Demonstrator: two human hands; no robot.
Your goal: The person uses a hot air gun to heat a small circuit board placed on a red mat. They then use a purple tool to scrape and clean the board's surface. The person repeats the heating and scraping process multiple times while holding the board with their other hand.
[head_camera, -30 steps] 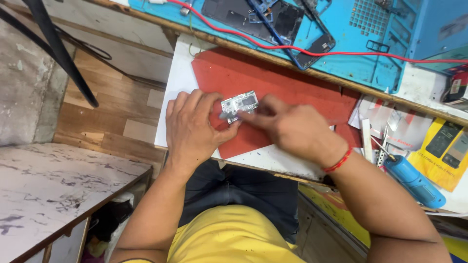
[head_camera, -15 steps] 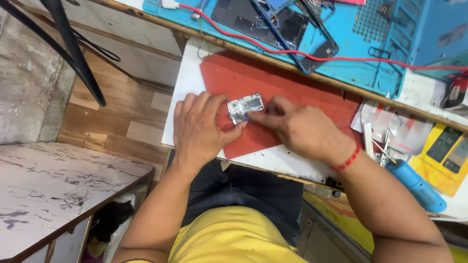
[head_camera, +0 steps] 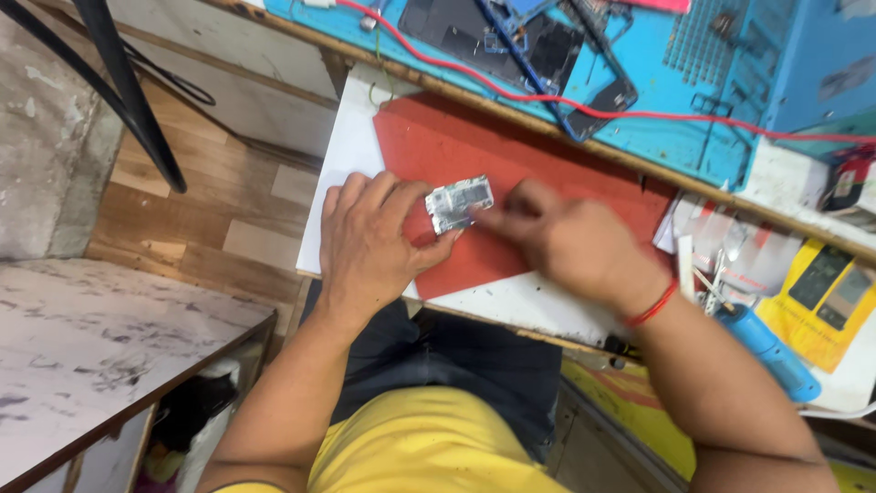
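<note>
The left hand point(head_camera: 370, 242) is keeping its grip clamped on the small silvery circuit board point(head_camera: 459, 204), still over the red mat point(head_camera: 511, 155) on the worktop. The right hand point(head_camera: 570, 242), at 3 o'clock, is touching the board's edge, fingers together; little has shifted.

This is a small electronics repair workshop, as shown by the opened black phone bodies point(head_camera: 511, 36) on a blue perforated work mat point(head_camera: 693, 100), a thin red cable point(head_camera: 639, 114), a red rubber pad point(head_camera: 538, 173) on the cluttered surface point(head_camera: 538, 306), and a blue cylindrical hand tool point(head_camera: 766, 347).
</note>
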